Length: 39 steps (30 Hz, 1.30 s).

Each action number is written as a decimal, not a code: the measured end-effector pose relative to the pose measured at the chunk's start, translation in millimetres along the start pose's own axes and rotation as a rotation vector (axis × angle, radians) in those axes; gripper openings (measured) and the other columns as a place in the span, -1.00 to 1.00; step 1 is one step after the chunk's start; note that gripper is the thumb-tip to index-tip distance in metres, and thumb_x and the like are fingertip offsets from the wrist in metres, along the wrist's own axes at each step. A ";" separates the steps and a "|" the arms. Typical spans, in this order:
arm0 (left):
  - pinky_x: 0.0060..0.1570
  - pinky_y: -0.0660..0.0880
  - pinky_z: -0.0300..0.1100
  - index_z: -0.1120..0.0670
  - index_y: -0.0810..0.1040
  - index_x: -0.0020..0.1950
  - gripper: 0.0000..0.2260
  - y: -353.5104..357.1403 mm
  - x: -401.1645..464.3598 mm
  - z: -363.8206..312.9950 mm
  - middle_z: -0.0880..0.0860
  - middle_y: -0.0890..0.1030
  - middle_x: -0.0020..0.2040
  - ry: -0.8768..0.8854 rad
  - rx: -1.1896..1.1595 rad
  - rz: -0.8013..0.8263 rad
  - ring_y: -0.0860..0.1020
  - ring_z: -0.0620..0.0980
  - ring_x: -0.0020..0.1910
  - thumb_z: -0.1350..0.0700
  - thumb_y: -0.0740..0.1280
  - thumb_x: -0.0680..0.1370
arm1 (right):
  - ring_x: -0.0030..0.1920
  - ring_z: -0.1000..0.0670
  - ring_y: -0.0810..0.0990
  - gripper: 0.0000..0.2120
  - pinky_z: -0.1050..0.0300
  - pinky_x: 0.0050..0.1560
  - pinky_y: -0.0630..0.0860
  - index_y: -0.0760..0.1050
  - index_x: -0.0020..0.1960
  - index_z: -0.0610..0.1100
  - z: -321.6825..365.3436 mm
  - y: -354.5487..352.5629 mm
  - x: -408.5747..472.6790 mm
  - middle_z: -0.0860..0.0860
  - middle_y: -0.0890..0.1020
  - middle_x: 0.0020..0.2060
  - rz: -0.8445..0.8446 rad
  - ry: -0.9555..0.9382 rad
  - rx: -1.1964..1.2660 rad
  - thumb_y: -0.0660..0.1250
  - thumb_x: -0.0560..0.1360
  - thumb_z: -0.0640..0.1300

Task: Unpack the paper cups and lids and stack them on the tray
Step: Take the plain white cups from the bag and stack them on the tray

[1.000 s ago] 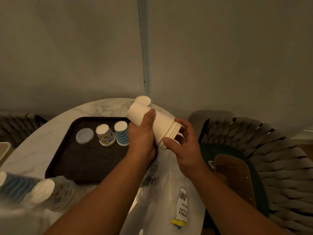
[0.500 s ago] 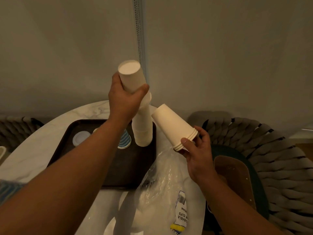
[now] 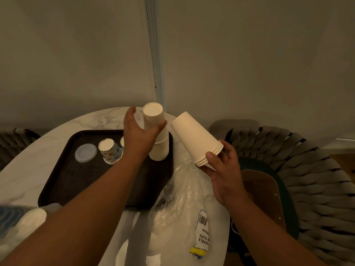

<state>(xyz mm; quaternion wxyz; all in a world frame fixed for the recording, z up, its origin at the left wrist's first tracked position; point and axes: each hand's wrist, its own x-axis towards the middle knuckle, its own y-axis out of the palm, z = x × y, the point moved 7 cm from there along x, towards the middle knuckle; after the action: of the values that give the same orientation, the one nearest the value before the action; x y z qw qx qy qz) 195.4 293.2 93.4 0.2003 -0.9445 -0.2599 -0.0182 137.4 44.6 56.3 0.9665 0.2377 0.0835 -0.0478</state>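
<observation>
The left hand [image 3: 141, 131] is wrapping loosely around the tall stack of white paper cups [image 3: 156, 135] standing upside down on the dark tray [image 3: 63, 169], fingers parted, thumb across the front. The right hand [image 3: 222, 167] is pinching the rims of a short nested stack of white cups [image 3: 194, 137], tilted with its closed base pointing up and left toward the tall stack just beside it. The right hand is the nearer one, so capping that stack looks like the next move. The cups are plain, smooth and unprinted.
</observation>
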 end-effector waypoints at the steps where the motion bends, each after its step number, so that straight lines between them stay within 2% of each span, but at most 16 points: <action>1: 0.25 0.43 -0.14 0.02 0.26 0.48 -0.22 -9.8 -10.6 -5.9 0.01 0.38 0.42 0.025 -0.051 -0.081 0.39 -0.06 0.34 -0.25 0.45 0.38 | 0.18 -0.10 0.57 -0.41 -0.14 0.02 0.61 0.37 0.28 0.00 -0.7 2.6 -0.8 -0.04 0.51 0.23 0.008 0.010 0.000 0.50 0.32 -0.20; 3: 0.07 0.46 -0.25 0.04 0.36 0.36 -0.36 -20.8 -35.1 -17.1 0.02 0.48 0.27 0.054 -0.209 -0.147 0.48 -0.11 0.17 -0.27 0.38 0.42 | 0.14 -0.12 0.60 -0.47 -0.14 -0.04 0.62 0.39 0.24 0.04 -2.5 10.8 -2.5 -0.01 0.53 0.20 0.041 0.025 0.000 0.50 0.35 -0.17; 5: 0.05 0.50 -0.17 0.06 0.43 0.28 -0.47 -9.5 -53.8 -27.3 0.02 0.56 0.13 -0.050 -0.394 -0.004 0.54 -0.10 0.06 -0.19 0.42 0.43 | 0.12 -0.11 0.62 -0.52 -0.09 -0.09 0.62 0.42 0.21 0.07 -2.9 23.4 -4.5 0.03 0.56 0.16 0.101 0.029 -0.004 0.48 0.36 -0.15; 8: 0.07 0.60 -0.05 0.06 0.43 0.26 -0.58 18.8 -73.4 -41.3 0.04 0.61 0.08 -0.283 -0.715 0.248 0.62 -0.03 0.05 0.03 0.45 0.47 | 0.17 -0.14 0.59 -0.48 -0.06 -0.07 0.61 0.39 0.26 0.03 -4.7 40.9 -8.7 -0.04 0.54 0.21 0.182 0.042 -0.034 0.49 0.36 -0.13; 11: -0.06 0.64 0.00 0.09 0.45 0.24 -0.70 23.8 -77.6 -47.4 0.14 0.61 0.03 -0.386 -0.867 0.240 0.64 0.02 -0.07 0.17 0.37 0.53 | 0.17 -0.11 0.59 -0.35 -0.10 -0.01 0.60 0.39 0.29 0.01 -5.1 47.4 -10.8 -0.06 0.52 0.23 0.190 0.025 -0.065 0.54 0.26 -0.07; 14: -0.02 0.62 0.10 0.17 0.44 0.31 -0.62 22.3 -77.9 -43.6 0.25 0.60 0.12 -0.441 -0.875 0.185 0.63 0.17 0.03 0.15 0.39 0.52 | 0.16 -0.10 0.60 -0.35 -0.17 0.06 0.60 0.40 0.27 0.03 -1.1 48.2 -13.4 -0.04 0.53 0.22 0.163 -0.047 -0.150 0.61 0.27 -0.10; 16: 0.04 0.60 0.18 0.15 0.45 0.30 -0.63 22.4 -78.8 -39.8 0.26 0.61 0.15 -0.481 -0.867 0.148 0.62 0.23 0.09 0.12 0.40 0.52 | 0.12 -0.04 0.62 -0.41 -0.15 0.08 0.60 0.41 0.25 0.05 3.2 49.7 -16.0 0.01 0.55 0.19 0.156 -0.087 -0.196 0.54 0.29 -0.12; 19: 0.05 0.57 0.26 0.14 0.47 0.28 -0.62 23.7 -81.5 -37.0 0.26 0.62 0.14 -0.522 -0.899 0.110 0.62 0.25 0.10 0.10 0.43 0.51 | 0.08 0.03 0.63 -0.42 -0.05 0.05 0.63 0.40 0.27 0.06 10.8 50.7 -17.8 0.10 0.54 0.17 0.146 -0.135 -0.277 0.50 0.31 -0.12; 22: 0.06 0.58 0.22 0.14 0.45 0.31 -0.58 20.1 -78.9 -35.4 0.24 0.62 0.14 -0.485 -0.875 0.048 0.63 0.21 0.09 0.09 0.44 0.50 | 0.08 -0.03 0.63 -0.43 -0.02 -0.01 0.64 0.37 0.32 -0.01 8.6 50.7 -16.9 0.06 0.54 0.18 0.119 -0.109 -0.271 0.49 0.37 -0.16; 25: 0.10 0.58 0.16 0.07 0.42 0.30 -0.55 11.6 -73.2 -35.6 0.13 0.62 0.13 -0.420 -0.784 -0.025 0.62 0.11 0.08 0.08 0.47 0.47 | 0.05 -0.06 0.65 -0.66 0.01 -0.04 0.64 0.47 0.16 -0.07 3.1 49.1 -16.7 -0.02 0.62 0.05 0.049 -0.037 -0.226 0.43 0.42 -0.08; 27: 0.08 0.59 0.10 0.08 0.41 0.31 -0.54 9.8 -70.6 -35.8 0.12 0.60 0.14 -0.393 -0.734 -0.029 0.61 0.07 0.08 0.08 0.47 0.47 | 0.04 -0.05 0.66 -0.86 0.06 0.03 0.62 0.53 0.08 -0.09 -1.3 58.2 -17.8 0.00 0.69 -0.04 0.127 0.043 -0.104 0.30 0.53 -0.13; 29: 0.04 0.61 0.08 0.10 0.42 0.32 -0.53 9.4 -69.8 -33.4 0.13 0.61 0.12 -0.398 -0.717 -0.035 0.62 0.09 0.06 0.06 0.47 0.47 | 0.02 -0.02 0.67 -0.86 0.05 0.09 0.60 0.55 0.05 -0.12 -3.0 67.0 -19.0 0.00 0.71 -0.07 0.180 0.086 0.002 0.23 0.58 -0.22; 32: 0.02 0.61 0.13 0.08 0.46 0.26 -0.55 7.0 -66.4 -26.1 0.13 0.63 0.09 -0.429 -0.713 -0.077 0.64 0.10 0.01 0.00 0.49 0.45 | 0.04 -0.07 0.66 -0.87 -0.02 0.09 0.59 0.57 0.01 -0.12 0.1 71.0 -16.8 -0.04 0.70 -0.05 0.137 0.025 -0.091 0.25 0.57 -0.24; 35: 0.03 0.60 0.17 0.03 0.49 0.18 -0.51 7.9 -62.0 -28.1 0.11 0.65 0.05 -0.430 -0.722 -0.092 0.65 0.10 -0.01 -0.09 0.52 0.33 | 0.05 -0.09 0.65 -0.89 -0.06 0.10 0.58 0.58 -0.03 -0.11 6.0 74.3 -15.6 -0.03 0.69 -0.07 0.114 -0.046 -0.133 0.27 0.56 -0.22; 39: -0.04 0.63 0.09 0.09 0.48 0.19 -0.42 -0.5 -48.9 -31.7 0.10 0.66 0.02 -0.500 -0.713 -0.172 0.67 0.06 -0.09 -0.17 0.52 0.31 | 0.00 -0.03 0.67 -0.83 -0.01 0.05 0.60 0.61 -0.09 0.06 17.8 70.4 -18.1 0.04 0.70 -0.13 0.103 -0.198 -0.312 0.33 0.55 -0.19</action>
<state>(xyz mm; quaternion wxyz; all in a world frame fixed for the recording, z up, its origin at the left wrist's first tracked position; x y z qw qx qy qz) 155.0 257.6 116.0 -0.2092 -0.9048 -0.3556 0.1059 131.4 99.4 106.9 0.9963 0.0832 -0.0180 -0.0077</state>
